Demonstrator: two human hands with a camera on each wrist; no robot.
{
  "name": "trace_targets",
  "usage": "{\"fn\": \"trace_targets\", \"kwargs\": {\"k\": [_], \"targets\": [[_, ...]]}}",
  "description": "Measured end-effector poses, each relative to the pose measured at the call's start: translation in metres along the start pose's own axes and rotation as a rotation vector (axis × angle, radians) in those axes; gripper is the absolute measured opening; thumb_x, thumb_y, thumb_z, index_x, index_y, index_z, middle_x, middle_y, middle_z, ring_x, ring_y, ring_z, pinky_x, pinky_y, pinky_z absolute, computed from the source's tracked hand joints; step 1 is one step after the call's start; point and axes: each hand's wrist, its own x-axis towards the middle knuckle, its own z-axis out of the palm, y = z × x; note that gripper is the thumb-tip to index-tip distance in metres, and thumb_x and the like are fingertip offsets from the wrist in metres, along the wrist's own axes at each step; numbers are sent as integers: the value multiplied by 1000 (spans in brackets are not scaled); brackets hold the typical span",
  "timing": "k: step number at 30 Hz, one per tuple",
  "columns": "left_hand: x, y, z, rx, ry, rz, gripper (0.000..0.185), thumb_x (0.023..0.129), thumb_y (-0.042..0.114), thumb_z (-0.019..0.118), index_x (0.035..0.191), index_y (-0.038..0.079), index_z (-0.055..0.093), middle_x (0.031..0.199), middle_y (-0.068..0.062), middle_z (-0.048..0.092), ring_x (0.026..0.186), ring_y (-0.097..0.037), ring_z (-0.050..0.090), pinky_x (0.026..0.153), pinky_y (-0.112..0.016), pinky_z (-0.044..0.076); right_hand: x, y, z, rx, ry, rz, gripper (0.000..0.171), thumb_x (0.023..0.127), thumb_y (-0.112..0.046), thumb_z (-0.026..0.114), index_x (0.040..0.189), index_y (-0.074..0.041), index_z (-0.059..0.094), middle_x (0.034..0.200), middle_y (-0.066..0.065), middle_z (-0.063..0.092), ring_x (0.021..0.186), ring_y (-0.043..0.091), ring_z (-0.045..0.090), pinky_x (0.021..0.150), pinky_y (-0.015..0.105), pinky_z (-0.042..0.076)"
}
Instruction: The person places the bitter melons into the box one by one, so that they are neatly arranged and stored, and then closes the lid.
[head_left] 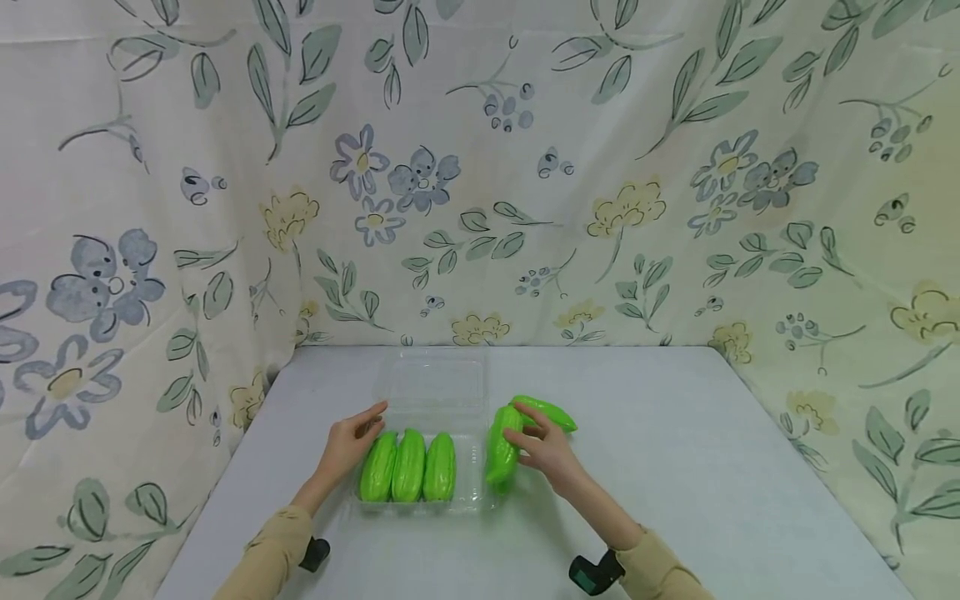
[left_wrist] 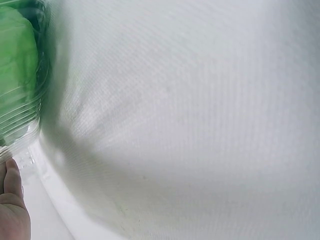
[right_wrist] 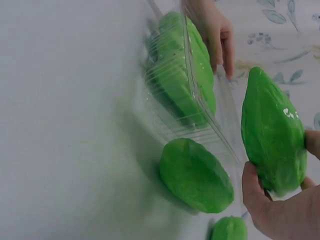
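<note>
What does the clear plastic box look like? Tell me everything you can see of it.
The box looks like thin, see-through, glossy plastic, with ridged walls and a rim. It sits upright on the white table, open, its clear lid folded back on the far side. Three green vegetables lie side by side inside, leaving a bare space at the right end. Fingers of the left grip appear to touch its left side.

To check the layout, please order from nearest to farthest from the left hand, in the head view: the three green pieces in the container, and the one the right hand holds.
1. Left piece, beside the left hand.
2. Middle piece, row's centre.
3. Right piece, row's right end.
4. Held piece, in the right hand, near the container's right edge.
</note>
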Motion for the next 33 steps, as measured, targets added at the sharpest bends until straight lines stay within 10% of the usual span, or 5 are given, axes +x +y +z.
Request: {"fn": "trace_targets", "kwargs": {"k": [33], "targets": [[0,-2,1,-1,-7,-30,36,91,10,63,127,6,60,102,-16,71,63,-2,44,56,-18,39,2,-6,36,-7,-112,-38,63,89,-20,67,144,-11,39,132,27,44,106,24,56,85,40,53]]}}
